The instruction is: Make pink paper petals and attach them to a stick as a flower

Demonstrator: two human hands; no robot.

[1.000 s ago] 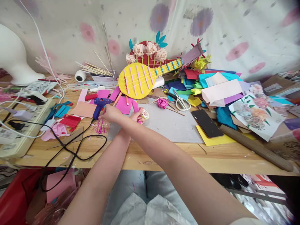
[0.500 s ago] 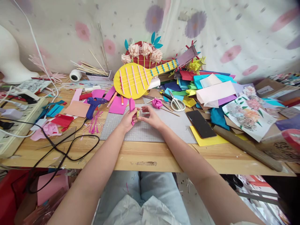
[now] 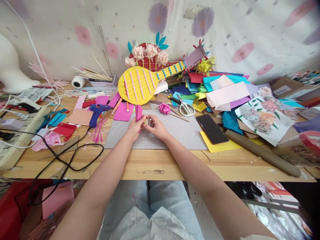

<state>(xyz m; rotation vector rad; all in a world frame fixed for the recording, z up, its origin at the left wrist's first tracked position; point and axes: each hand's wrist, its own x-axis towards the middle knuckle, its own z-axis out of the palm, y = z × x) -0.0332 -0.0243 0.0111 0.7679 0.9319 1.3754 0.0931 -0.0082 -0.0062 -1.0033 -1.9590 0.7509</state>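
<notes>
My left hand [image 3: 136, 127] is closed around a folded magenta paper strip [image 3: 138, 111], which sticks up above the fingers with a bit showing below. My right hand [image 3: 156, 126] meets it from the right, its curled fingers around a small ring-shaped roll of tape [image 3: 146, 122]. The roll is partly hidden by the fingers. Both hands are over the grey cutting mat [image 3: 172, 138]. Just beyond them lie a magenta paper flower [image 3: 164, 108] on a stick, white-handled scissors [image 3: 187, 109] and a flat magenta sheet [image 3: 122, 112].
A yellow paper lute [image 3: 135, 85] leans at the back. On the left are a blue glue gun [image 3: 96, 115], its black cord [image 3: 72, 163] and a power strip [image 3: 27, 136]. Coloured paper [image 3: 225, 95] is piled right, near a phone [image 3: 211, 129] and a long brown stick [image 3: 262, 153].
My right hand has come closer to my left, with its fingers more closed about the tape roll. The magenta strip stays in my left hand. The view has shifted slightly.
</notes>
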